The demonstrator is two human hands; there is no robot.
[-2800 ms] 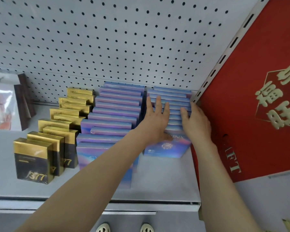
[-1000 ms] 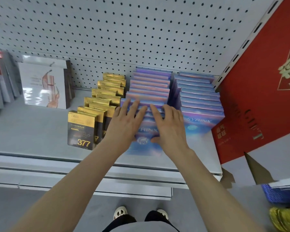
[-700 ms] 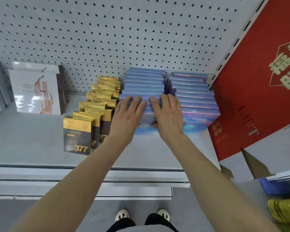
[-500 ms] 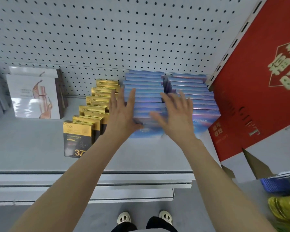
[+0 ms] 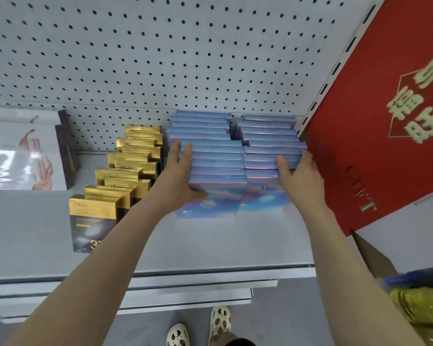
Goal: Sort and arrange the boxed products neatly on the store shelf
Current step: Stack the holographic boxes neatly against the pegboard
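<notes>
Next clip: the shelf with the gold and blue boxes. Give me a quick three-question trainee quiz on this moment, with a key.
1. True or false: the left hand lies against the left side of the blue boxes.
2. Which boxes stand directly left of the blue rows? A) red ones B) gold boxes C) green ones
3. Fill in: the right hand is on the outer side of the blue row nearest the ____ panel.

Key: 1 true; 2 B; 3 red.
</notes>
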